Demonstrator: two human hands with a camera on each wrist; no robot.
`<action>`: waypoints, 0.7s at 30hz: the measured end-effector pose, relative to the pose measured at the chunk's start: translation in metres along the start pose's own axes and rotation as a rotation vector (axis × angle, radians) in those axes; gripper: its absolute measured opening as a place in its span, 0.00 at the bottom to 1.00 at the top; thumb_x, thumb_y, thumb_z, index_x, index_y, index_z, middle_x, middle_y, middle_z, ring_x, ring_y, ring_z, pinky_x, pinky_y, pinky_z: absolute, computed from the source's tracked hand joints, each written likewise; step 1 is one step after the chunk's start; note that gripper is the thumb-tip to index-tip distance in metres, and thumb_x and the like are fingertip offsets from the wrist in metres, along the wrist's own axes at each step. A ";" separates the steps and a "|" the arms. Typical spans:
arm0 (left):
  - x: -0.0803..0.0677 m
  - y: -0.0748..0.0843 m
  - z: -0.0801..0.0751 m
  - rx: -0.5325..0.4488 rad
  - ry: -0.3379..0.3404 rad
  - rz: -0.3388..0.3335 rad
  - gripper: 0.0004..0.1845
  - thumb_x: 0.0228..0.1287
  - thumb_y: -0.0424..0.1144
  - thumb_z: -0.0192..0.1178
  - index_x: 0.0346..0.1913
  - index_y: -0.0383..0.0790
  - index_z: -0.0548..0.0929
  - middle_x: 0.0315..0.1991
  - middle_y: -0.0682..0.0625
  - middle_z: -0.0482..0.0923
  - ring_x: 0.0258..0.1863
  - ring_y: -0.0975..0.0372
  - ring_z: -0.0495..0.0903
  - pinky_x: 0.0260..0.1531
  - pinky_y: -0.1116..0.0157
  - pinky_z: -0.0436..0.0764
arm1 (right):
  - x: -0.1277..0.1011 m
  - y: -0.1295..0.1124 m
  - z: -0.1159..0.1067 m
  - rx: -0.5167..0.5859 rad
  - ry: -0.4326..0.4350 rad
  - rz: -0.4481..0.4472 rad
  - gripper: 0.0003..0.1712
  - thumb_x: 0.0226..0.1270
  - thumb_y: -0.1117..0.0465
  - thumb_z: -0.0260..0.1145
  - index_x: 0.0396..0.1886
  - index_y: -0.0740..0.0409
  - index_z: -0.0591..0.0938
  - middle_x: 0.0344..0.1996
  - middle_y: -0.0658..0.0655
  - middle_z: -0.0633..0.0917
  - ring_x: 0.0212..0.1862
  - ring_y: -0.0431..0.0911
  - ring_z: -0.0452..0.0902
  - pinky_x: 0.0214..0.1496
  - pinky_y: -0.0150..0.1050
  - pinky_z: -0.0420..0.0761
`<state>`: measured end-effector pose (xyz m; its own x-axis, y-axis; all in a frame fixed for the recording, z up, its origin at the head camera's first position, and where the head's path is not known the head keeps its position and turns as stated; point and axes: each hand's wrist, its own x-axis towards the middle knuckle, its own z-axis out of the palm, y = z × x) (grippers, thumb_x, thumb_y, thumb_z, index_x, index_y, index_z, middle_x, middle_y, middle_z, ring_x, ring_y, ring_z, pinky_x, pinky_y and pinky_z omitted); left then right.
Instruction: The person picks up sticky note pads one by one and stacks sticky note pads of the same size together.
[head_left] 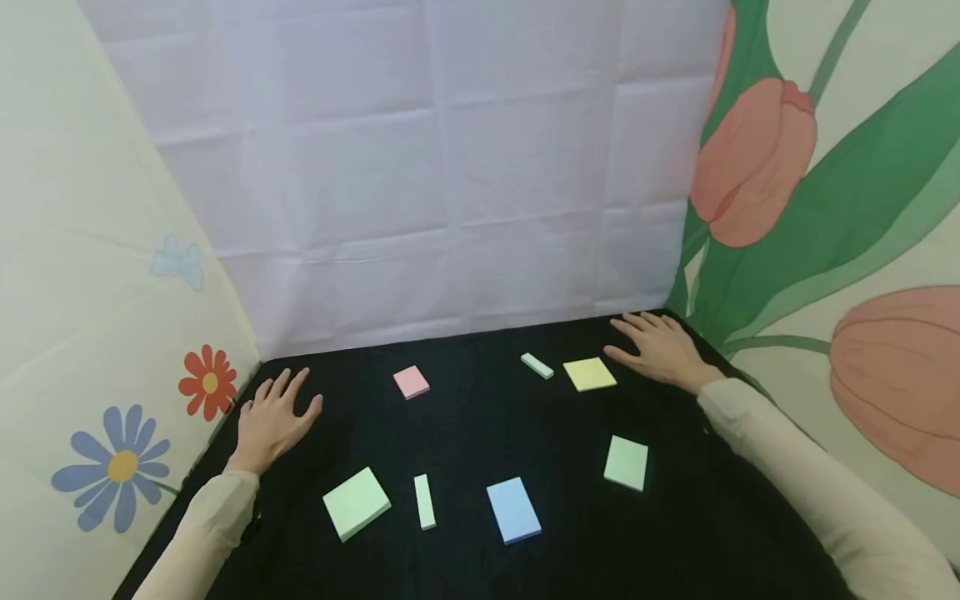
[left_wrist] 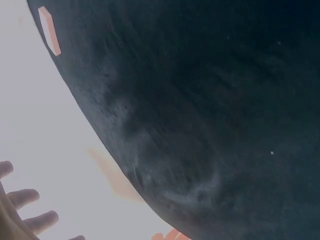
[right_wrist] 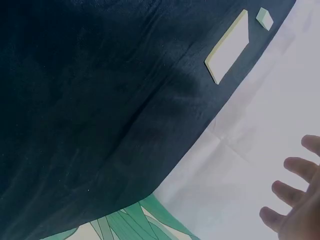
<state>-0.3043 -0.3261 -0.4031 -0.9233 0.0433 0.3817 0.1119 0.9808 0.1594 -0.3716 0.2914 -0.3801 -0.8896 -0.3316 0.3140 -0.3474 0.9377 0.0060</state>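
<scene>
We saw both hands lying flat and empty on the black desk (head_left: pixel 480 433), fingers spread. The left hand (head_left: pixel 272 421) rested at nine o'clock, apart from everything. The right hand (head_left: pixel 660 348) sat at two o'clock, just beside the yellow pad (head_left: pixel 589 374); from the wrist view we could not tell whether they touched. A careless sweep might have nudged that pad, or the small green strip (head_left: pixel 537 365) near it.
</scene>
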 end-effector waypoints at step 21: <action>-0.008 0.004 0.003 -0.014 -0.029 0.019 0.38 0.70 0.64 0.47 0.73 0.41 0.64 0.69 0.29 0.60 0.66 0.33 0.58 0.57 0.30 0.58 | -0.001 -0.015 0.011 0.021 0.056 -0.073 0.38 0.71 0.37 0.57 0.66 0.63 0.75 0.63 0.70 0.74 0.64 0.66 0.67 0.66 0.63 0.59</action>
<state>-0.2976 -0.3216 -0.4087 -0.9313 0.0676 0.3579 0.1343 0.9771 0.1650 -0.3690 0.2766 -0.3905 -0.8440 -0.3923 0.3659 -0.4174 0.9087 0.0115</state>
